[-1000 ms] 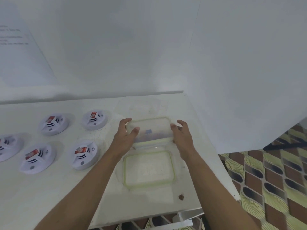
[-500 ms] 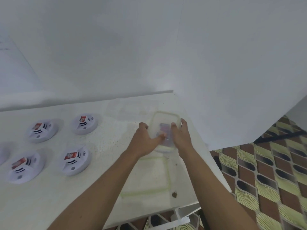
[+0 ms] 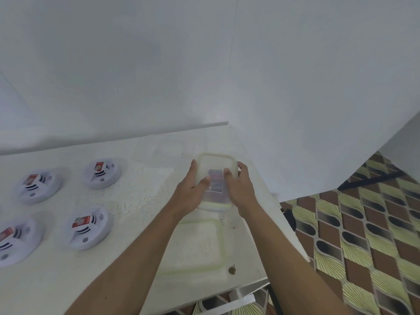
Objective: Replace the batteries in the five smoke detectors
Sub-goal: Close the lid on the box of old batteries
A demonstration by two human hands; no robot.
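A: While the clear container (image 3: 214, 165) is held over the far right part of the table (image 3: 113, 280), which step is judged to be in hand?

B: The fetching of fresh cells, most likely. The batteries (image 3: 216, 181) are seen through its wall, blurred, and their number cannot be told. The container is gripped at both sides: the left hand (image 3: 189, 194) is curled round the left wall with the thumb laid across the front, and the right hand (image 3: 241, 189) is wrapped likewise round the right.

A: And further out?

B: What looks to be its lid (image 3: 193, 246) is laid flat just in front of it. Four smoke detectors (image 3: 89, 227) are set out well to the left, none of them touched.

A: What is called for next?

B: The container needs to be set down or tipped — then one battery is to be pinched out and a detector opened.
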